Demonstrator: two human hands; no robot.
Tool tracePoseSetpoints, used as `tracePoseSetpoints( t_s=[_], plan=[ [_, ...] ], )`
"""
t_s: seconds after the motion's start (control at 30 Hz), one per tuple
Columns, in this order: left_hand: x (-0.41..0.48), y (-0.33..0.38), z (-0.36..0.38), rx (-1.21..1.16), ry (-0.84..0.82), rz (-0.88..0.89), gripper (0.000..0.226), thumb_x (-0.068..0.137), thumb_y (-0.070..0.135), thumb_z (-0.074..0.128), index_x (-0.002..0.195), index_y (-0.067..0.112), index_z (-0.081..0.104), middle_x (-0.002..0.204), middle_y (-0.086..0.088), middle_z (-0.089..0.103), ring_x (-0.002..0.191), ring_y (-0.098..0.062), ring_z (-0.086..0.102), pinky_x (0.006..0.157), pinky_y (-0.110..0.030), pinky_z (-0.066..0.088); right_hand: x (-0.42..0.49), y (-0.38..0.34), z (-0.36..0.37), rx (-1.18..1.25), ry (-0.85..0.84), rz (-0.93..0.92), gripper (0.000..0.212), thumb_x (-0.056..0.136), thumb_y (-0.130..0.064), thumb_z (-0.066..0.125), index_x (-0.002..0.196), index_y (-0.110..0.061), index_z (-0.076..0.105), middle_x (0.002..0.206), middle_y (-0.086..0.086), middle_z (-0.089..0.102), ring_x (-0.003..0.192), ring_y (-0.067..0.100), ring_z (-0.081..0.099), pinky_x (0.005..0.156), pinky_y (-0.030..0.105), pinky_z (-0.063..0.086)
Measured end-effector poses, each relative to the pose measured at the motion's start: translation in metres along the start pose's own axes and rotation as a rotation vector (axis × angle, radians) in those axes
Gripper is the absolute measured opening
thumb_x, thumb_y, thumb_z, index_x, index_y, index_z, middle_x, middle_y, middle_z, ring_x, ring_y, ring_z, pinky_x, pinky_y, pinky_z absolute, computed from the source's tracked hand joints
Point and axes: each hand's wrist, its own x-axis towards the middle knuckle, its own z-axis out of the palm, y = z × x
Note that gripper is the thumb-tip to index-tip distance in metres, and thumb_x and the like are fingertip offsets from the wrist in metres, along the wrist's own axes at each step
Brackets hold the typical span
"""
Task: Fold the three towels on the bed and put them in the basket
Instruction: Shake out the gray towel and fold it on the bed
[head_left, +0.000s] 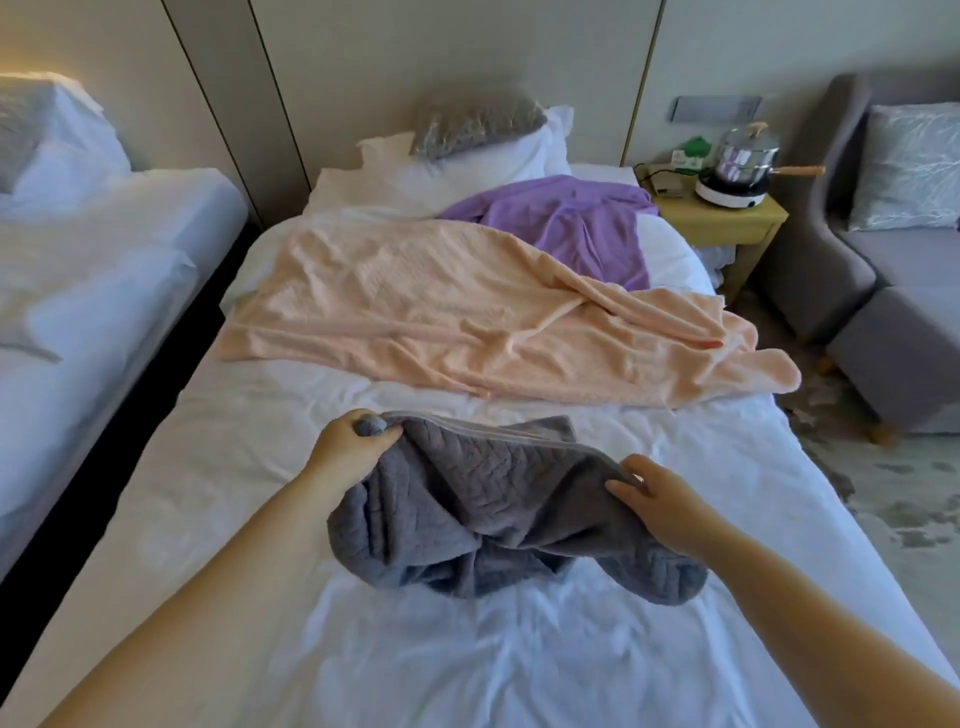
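Observation:
A grey quilted towel hangs bunched over the near part of the white bed. My left hand grips its upper left corner. My right hand pinches the upper right edge, so the top hem stretches between both hands and the rest sags onto the sheet. A large peach towel lies crumpled across the middle of the bed. Behind it a purple towel lies rumpled near the white pillows. No basket is in view.
A second white bed stands on the left across a dark gap. On the right, a wooden nightstand holds a steel pot on a cooker. A grey armchair with a cushion stands at the far right on patterned carpet.

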Motion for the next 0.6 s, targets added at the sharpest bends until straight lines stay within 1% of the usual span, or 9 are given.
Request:
tracePoseSetpoints(
  t_s=[0.13, 0.23, 0.27, 0.33, 0.4, 0.43, 0.47, 0.53, 0.6],
  plan=[
    [0.01, -0.078, 0.017, 0.221, -0.108, -0.13, 0.022, 0.08, 0.037, 0.071, 0.088, 0.028, 0.053, 0.088, 0.01, 0.055, 0.085, -0.018, 0.056, 0.073, -0.032, 0.044, 0.009, 0.022, 0.052, -0.043, -0.068, 0.065, 0.012, 0.093, -0.034, 0.055, 0.09, -0.023, 0.058, 0.081, -0.005, 0.06, 0.076, 0.014, 0.055, 0.061, 0.023, 0.037],
    [0.018, -0.122, 0.035, 0.284, -0.143, -0.17, 0.03, 0.08, 0.038, 0.071, 0.097, 0.024, 0.051, 0.099, 0.003, 0.056, 0.095, -0.022, 0.055, 0.077, -0.034, 0.045, 0.02, 0.035, 0.083, -0.005, -0.055, 0.141, 0.005, 0.092, -0.029, 0.058, 0.094, -0.025, 0.056, 0.078, -0.009, 0.058, 0.08, 0.018, 0.058, 0.059, 0.019, 0.035],
    [0.022, -0.133, 0.042, 0.298, -0.154, -0.184, 0.035, 0.079, 0.039, 0.072, 0.103, 0.022, 0.052, 0.105, 0.001, 0.057, 0.098, -0.023, 0.055, 0.078, -0.034, 0.044, 0.026, 0.04, 0.092, 0.015, -0.023, 0.179, 0.014, 0.09, -0.028, 0.06, 0.102, -0.023, 0.055, 0.074, -0.009, 0.056, 0.077, 0.018, 0.057, 0.057, 0.019, 0.035],
    [0.031, -0.15, 0.057, 0.341, -0.178, -0.213, 0.056, 0.077, 0.041, 0.074, 0.121, 0.018, 0.048, 0.122, -0.005, 0.053, 0.104, -0.024, 0.055, 0.082, -0.033, 0.044, 0.041, 0.048, 0.106, 0.077, 0.024, 0.26, 0.048, 0.088, -0.025, 0.064, 0.13, -0.018, 0.041, 0.073, -0.003, 0.057, 0.074, 0.02, 0.058, 0.059, 0.025, 0.039],
    [0.038, -0.164, 0.073, 0.403, -0.235, -0.252, 0.086, 0.071, 0.047, 0.077, 0.139, 0.014, 0.035, 0.137, -0.009, 0.042, 0.117, -0.029, 0.051, 0.091, -0.037, 0.044, 0.058, 0.058, 0.118, 0.113, -0.002, 0.347, 0.081, 0.086, -0.024, 0.068, 0.147, -0.015, 0.015, 0.089, 0.007, 0.062, 0.087, 0.028, 0.061, 0.072, 0.032, 0.044],
    [0.041, -0.17, 0.08, 0.42, -0.288, -0.277, 0.096, 0.069, 0.05, 0.078, 0.144, 0.014, 0.029, 0.141, -0.009, 0.041, 0.121, -0.03, 0.05, 0.094, -0.038, 0.044, 0.067, 0.063, 0.124, 0.122, -0.029, 0.4, 0.088, 0.084, -0.025, 0.07, 0.148, -0.012, 0.01, 0.102, 0.013, 0.062, 0.097, 0.033, 0.06, 0.079, 0.034, 0.044],
    [0.043, -0.175, 0.087, 0.421, -0.348, -0.311, 0.102, 0.068, 0.052, 0.078, 0.146, 0.014, 0.025, 0.142, -0.008, 0.042, 0.122, -0.03, 0.049, 0.096, -0.04, 0.045, 0.077, 0.069, 0.13, 0.116, -0.063, 0.443, 0.086, 0.083, -0.026, 0.072, 0.145, -0.008, 0.015, 0.112, 0.017, 0.06, 0.103, 0.035, 0.058, 0.083, 0.035, 0.044],
    [0.045, -0.184, 0.095, 0.453, -0.441, -0.361, 0.104, 0.066, 0.057, 0.077, 0.146, 0.015, 0.026, 0.14, -0.006, 0.047, 0.121, -0.029, 0.051, 0.097, -0.042, 0.045, 0.09, 0.077, 0.14, 0.034, -0.181, 0.507, 0.068, 0.082, -0.032, 0.072, 0.133, -0.003, 0.037, 0.119, 0.018, 0.058, 0.105, 0.033, 0.056, 0.085, 0.036, 0.044],
    [0.046, -0.188, 0.098, 0.565, -0.478, -0.35, 0.085, 0.067, 0.059, 0.074, 0.134, 0.017, 0.044, 0.124, -0.004, 0.058, 0.109, -0.026, 0.057, 0.093, -0.043, 0.049, 0.097, 0.081, 0.148, -0.041, -0.306, 0.536, 0.051, 0.086, -0.036, 0.066, 0.123, -0.003, 0.053, 0.116, 0.016, 0.061, 0.093, 0.027, 0.055, 0.08, 0.032, 0.044]
  ],
)
